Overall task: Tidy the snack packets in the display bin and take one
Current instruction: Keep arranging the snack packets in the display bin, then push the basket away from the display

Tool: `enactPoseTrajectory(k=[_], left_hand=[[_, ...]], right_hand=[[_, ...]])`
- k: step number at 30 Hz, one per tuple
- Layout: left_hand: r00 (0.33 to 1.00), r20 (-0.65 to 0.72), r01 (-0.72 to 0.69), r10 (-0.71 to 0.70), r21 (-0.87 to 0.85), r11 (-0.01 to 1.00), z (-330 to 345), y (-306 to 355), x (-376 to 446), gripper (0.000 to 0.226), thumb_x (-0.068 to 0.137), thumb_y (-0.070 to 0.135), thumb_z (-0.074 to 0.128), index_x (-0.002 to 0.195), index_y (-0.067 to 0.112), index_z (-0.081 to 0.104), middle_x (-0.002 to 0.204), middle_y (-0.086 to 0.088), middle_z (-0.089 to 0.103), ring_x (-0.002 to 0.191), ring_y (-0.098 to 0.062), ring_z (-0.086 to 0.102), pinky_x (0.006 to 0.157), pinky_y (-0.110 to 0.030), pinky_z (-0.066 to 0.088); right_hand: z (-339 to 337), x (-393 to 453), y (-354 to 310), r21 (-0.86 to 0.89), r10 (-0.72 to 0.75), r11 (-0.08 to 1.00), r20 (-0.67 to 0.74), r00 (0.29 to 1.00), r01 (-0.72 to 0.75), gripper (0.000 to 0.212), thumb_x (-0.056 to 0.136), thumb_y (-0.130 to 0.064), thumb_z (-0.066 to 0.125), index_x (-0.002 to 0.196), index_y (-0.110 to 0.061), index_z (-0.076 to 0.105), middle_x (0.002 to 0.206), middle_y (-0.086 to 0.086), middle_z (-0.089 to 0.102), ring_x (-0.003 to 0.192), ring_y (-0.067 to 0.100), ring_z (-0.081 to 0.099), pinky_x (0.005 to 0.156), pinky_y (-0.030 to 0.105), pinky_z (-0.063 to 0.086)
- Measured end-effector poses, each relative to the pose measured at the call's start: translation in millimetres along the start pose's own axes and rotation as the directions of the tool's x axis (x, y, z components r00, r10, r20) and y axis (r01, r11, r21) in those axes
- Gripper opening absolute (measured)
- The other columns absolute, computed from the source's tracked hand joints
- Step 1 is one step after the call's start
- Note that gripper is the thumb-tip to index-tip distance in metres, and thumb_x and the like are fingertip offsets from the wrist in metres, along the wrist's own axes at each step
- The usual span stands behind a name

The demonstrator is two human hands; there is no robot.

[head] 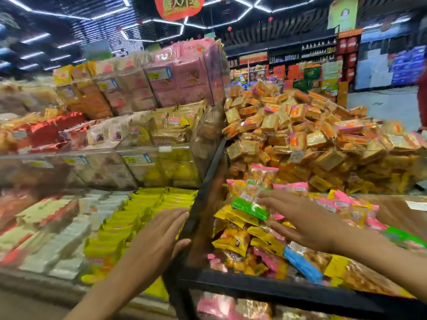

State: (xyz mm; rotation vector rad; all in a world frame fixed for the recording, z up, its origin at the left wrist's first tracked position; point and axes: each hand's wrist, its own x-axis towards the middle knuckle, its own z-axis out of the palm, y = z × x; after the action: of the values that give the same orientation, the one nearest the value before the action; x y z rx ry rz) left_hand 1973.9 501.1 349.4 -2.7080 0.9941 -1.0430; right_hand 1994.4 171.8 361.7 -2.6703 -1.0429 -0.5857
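I'm looking at the display bin (231, 279): black frame, clear glossy walls, corner post between my hands. Snack packets (240, 241) are lying heaped inside it, crinkly shiny film pillow bags with yellow, pink, green and blue sealed ends and orange pieces showing through the clear middles. One green-ended packet (250, 207) is sitting on top of the heap, just beside my right fingertips.

My right hand (300, 218) is reaching over the heap with fingers spread and straight, not gripping anything; whether the fingertips are touching the film, I can't tell. The right forearm is running off the right edge.

My left hand (157, 241) is lying flat, fingers straight and together, against the bin's left corner post, thumb touching the black frame, holding nothing.

Left of the post, flat yellow packs (143, 211) are standing in tidy rows, with pale square packs (69, 234) beside them, smeared by blur. Behind the bin, a loose mound of square orange-gold packets (300, 128) is piled up in another clear bin. Price labels and packet print are too blurred to read. The lower shelf under the bin is cut off by the frame bottom.
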Motion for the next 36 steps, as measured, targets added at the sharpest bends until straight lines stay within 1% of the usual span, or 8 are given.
enactPoseTrajectory(k=[4, 9, 14, 17, 21, 27, 31, 36], left_hand=[[0.994, 0.062, 0.084, -0.088, 0.072, 0.994, -14.5, -32.4, -1.9, 0.049, 0.098, 0.044, 0.032, 0.124, 0.005, 0.048, 0.120, -0.017, 0.063, 0.110, -0.027, 0.053, 0.094, -0.037, 0.039], [0.951, 0.172, 0.238, -0.258, 0.127, 0.963, -81.3, -55.0, -17.4, 0.050, 0.101, 0.043, 0.027, 0.121, 0.003, 0.047, 0.118, -0.021, 0.064, 0.112, -0.030, 0.055, 0.094, -0.040, 0.040], [0.767, 0.381, 0.468, -0.517, 0.220, 0.856, -180.6, -53.9, -56.8, 0.058, 0.102, 0.041, 0.023, 0.123, -0.002, 0.055, 0.125, -0.022, 0.059, 0.110, -0.033, 0.058, 0.094, -0.039, 0.038], [0.677, 0.388, 0.512, -0.625, 0.362, 0.779, -228.3, -44.1, -82.5, 0.058, 0.101, 0.041, 0.022, 0.122, 0.000, 0.058, 0.124, -0.019, 0.060, 0.109, -0.032, 0.060, 0.096, -0.042, 0.046], [0.542, 0.388, 0.574, -0.745, 0.477, 0.666, -269.7, -37.3, -126.3, 0.058, 0.097, 0.044, 0.027, 0.122, 0.003, 0.060, 0.125, -0.015, 0.061, 0.112, -0.029, 0.060, 0.099, -0.042, 0.044], [0.604, 0.313, 0.571, -0.733, 0.472, 0.671, -295.5, -64.6, -192.7, 0.043, 0.082, 0.021, 0.072, 0.119, 0.001, 0.060, 0.119, -0.019, 0.064, 0.104, -0.034, 0.064, 0.093, -0.047, 0.049], [0.616, 0.332, 0.569, -0.715, 0.441, 0.694, -303.1, -100.9, -248.9, 0.048, 0.078, 0.018, 0.076, 0.119, 0.000, 0.061, 0.118, -0.020, 0.064, 0.104, -0.034, 0.065, 0.092, -0.049, 0.049], [0.648, 0.431, 0.545, -0.628, 0.313, 0.778, -321.3, -161.1, -321.5, 0.050, 0.078, 0.018, 0.075, 0.122, -0.001, 0.060, 0.122, -0.020, 0.062, 0.108, -0.034, 0.063, 0.093, -0.048, 0.049]], right_hand=[[-5.3, 50.3, 4.6, 0.032, -0.111, 0.993, 0.024, 0.993, 0.111, 0.046, 0.097, -0.048, 0.030, 0.129, -0.020, 0.047, 0.135, 0.002, 0.054, 0.121, 0.014, 0.052, 0.095, 0.029, 0.047], [-18.8, 106.4, -15.3, 0.157, -0.212, 0.967, 0.061, 0.975, 0.201, 0.048, 0.097, -0.043, 0.035, 0.130, -0.011, 0.050, 0.137, 0.008, 0.051, 0.125, 0.022, 0.050, 0.103, 0.037, 0.044], [-31.5, 163.1, -71.6, 0.310, -0.330, 0.912, 0.163, 0.930, 0.269, 0.060, 0.098, -0.049, 0.027, 0.130, -0.005, 0.053, 0.134, 0.013, 0.053, 0.119, 0.028, 0.056, 0.097, 0.037, 0.048], [-14.4, 192.1, -111.9, 0.357, -0.462, 0.854, 0.187, 0.867, 0.378, 0.061, 0.097, -0.051, 0.027, 0.129, -0.006, 0.054, 0.134, 0.013, 0.055, 0.120, 0.027, 0.055, 0.099, 0.032, 0.042], [-1.8, 209.9, -174.8, 0.436, -0.546, 0.792, 0.193, 0.815, 0.427, 0.057, 0.094, -0.046, 0.032, 0.130, -0.008, 0.052, 0.134, 0.012, 0.053, 0.123, 0.028, 0.053, 0.095, 0.039, 0.048], [14.7, 225.6, -247.5, 0.439, -0.560, 0.793, 0.255, 0.788, 0.421, 0.052, 0.093, -0.041, 0.041, 0.131, -0.008, 0.052, 0.135, 0.012, 0.053, 0.124, 0.028, 0.051, 0.099, 0.040, 0.045], [32.0, 231.2, -289.6, 0.378, -0.486, 0.855, 0.345, 0.803, 0.355, 0.061, 0.093, -0.049, 0.028, 0.131, -0.008, 0.051, 0.134, 0.012, 0.053, 0.124, 0.028, 0.051, 0.098, 0.041, 0.047], [34.9, 206.8, -342.9, 0.313, -0.207, 0.947, 0.402, 0.892, 0.078, 0.052, 0.098, -0.043, 0.039, 0.137, -0.009, 0.046, 0.143, 0.012, 0.045, 0.133, 0.026, 0.041, 0.108, 0.033, 0.031]])
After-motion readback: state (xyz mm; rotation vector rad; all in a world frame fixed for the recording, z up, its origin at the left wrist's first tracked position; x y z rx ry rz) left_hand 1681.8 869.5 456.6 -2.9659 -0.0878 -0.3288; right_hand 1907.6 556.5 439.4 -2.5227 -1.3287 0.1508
